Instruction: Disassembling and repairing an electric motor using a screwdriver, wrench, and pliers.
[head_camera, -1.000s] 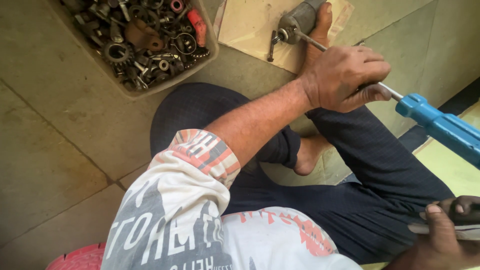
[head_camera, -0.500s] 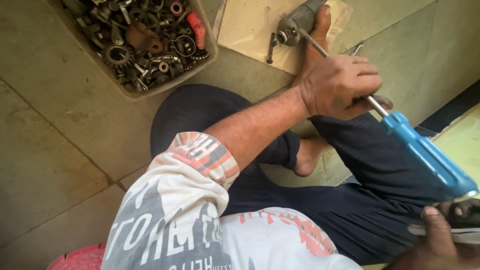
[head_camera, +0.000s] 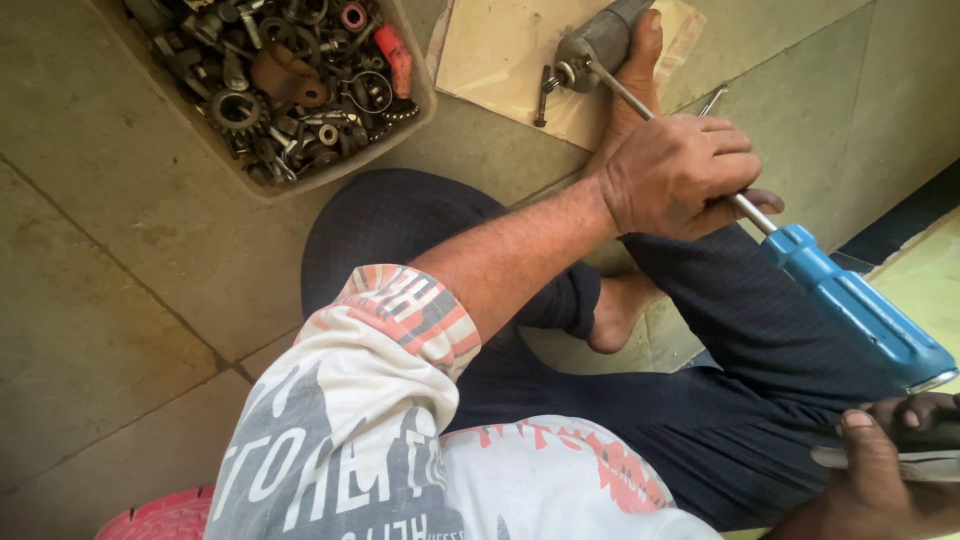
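One long screwdriver (head_camera: 800, 260) is in use, with one grey cylindrical motor part (head_camera: 598, 42) and one tray of scrap metal parts (head_camera: 290, 80), all on the tiled floor (head_camera: 100, 300). The screwdriver has a thin steel shaft and a chunky blue handle; it slants from the motor part, which lies on a sheet of cardboard (head_camera: 500, 60) beside the person's bare foot (head_camera: 635, 70), down toward the lower right. The left hand (head_camera: 680, 175) has its fingers wrapped closed around the shaft. The right hand (head_camera: 880, 470) grips a flat pale object, too cropped to identify, just below the handle's end. Compared with a second ago, the handle has swung lower, nearer the right hand.
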